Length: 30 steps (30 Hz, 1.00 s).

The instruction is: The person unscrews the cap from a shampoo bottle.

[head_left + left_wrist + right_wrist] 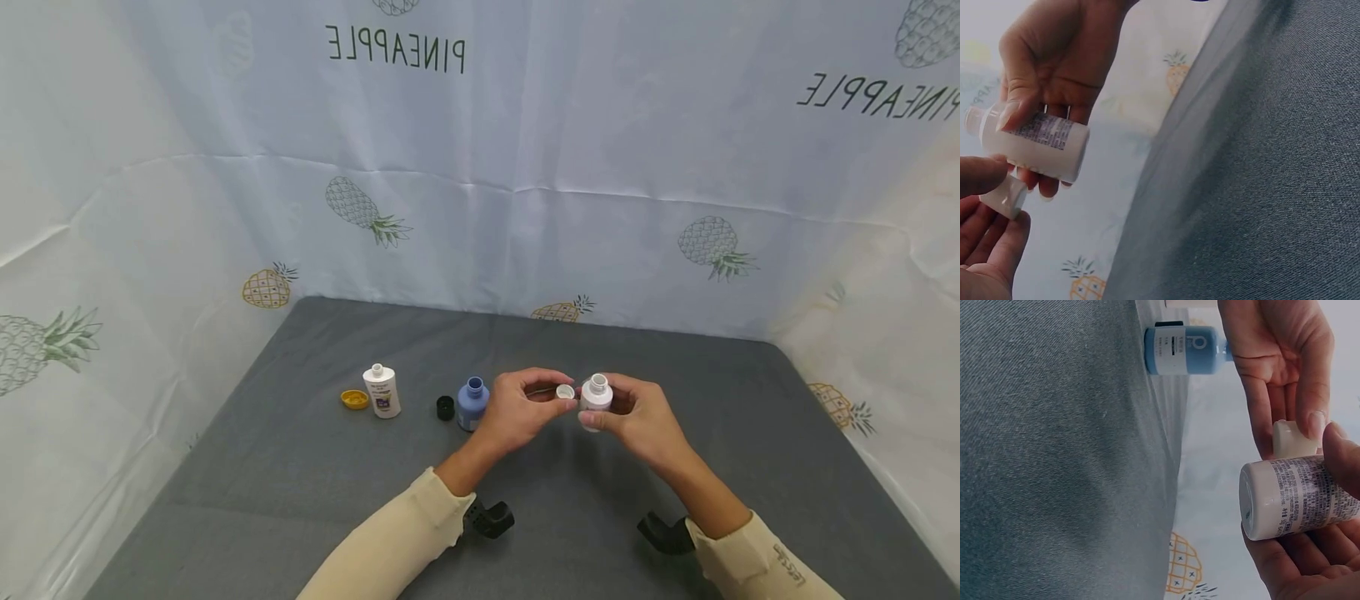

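Observation:
My right hand (641, 417) grips a small white bottle (597, 395) upright, its bare neck facing up. Printed text covers the bottle's side in the right wrist view. Close beside it, my left hand (525, 408) pinches a white cap (566, 392) between thumb and fingers, with its hollow side showing in the head view. Cap and bottle neck are apart. Just left of my left hand stands an uncapped blue bottle (472, 405), partly hidden by the hand, with a black cap (446, 407) next to it.
Farther left on the grey table (247, 467) stands another uncapped white bottle (382, 392), beside a yellow cap (355, 400). Black wrist devices (491, 520) sit at both sleeves. A pineapple-print curtain (480, 242) hangs behind the table and along its sides.

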Tool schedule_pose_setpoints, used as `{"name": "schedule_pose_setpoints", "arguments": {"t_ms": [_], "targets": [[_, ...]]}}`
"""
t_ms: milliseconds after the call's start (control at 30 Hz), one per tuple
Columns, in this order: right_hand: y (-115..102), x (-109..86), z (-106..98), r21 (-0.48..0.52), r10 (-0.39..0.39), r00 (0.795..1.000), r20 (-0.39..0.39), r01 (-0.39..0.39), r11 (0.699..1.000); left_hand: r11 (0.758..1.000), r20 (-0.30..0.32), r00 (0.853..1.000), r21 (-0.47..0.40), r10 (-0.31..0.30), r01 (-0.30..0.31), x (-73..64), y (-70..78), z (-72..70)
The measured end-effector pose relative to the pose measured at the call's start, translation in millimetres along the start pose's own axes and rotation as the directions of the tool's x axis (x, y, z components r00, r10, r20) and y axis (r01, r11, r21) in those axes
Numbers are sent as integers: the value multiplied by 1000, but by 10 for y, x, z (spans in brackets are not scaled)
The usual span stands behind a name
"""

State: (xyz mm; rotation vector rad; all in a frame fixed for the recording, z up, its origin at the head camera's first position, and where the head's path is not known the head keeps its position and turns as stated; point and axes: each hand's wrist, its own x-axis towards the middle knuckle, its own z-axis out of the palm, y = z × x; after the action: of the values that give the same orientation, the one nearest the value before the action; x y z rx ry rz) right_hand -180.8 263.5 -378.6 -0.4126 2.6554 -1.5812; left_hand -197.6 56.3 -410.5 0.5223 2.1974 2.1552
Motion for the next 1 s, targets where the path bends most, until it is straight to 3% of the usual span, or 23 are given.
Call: {"name": "schedule_pose_setpoints", "arguments": {"t_ms": [300,667,1000], "targets": [[87,21,2,18,34,999,-6,-34,999,999,-26,999,28,-20,21,18,-86,66],[199,53,25,113,89,996,18,-90,990,994,-43,996,70,-76,79,35,-178,124],[280,70,50,162,119,991,53,-126,979,987,-28,993,107,-113,116,44,-244,116]]}}
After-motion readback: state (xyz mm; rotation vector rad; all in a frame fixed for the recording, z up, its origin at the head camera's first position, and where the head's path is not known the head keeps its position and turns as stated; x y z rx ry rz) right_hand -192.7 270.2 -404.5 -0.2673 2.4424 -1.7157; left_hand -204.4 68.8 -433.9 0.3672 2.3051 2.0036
